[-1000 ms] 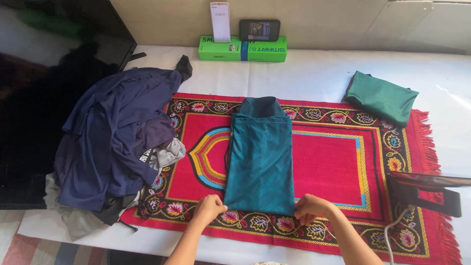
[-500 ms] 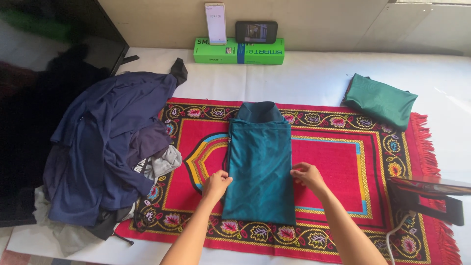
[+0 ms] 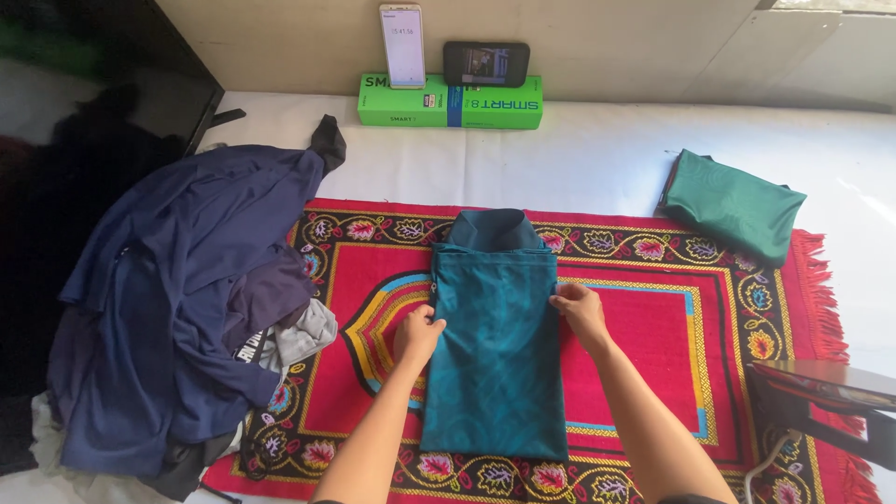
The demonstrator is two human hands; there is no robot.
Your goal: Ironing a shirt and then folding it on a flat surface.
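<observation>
Pressing both hands against the side edges of a folded teal garment (image 3: 495,345) lying lengthwise on a red patterned rug (image 3: 644,327).

Left hand (image 3: 417,334) rests on the garment's left edge with fingers curled onto the cloth; right hand (image 3: 581,310) lies flat on the right edge (whether either pinches the fabric, I cannot tell). The rug covers a white table (image 3: 597,149). A heap of navy clothes (image 3: 187,289) sits to the left, a folded green garment (image 3: 733,205) at the far right corner, and a green box (image 3: 450,101) carrying two phones stands by the wall.
</observation>
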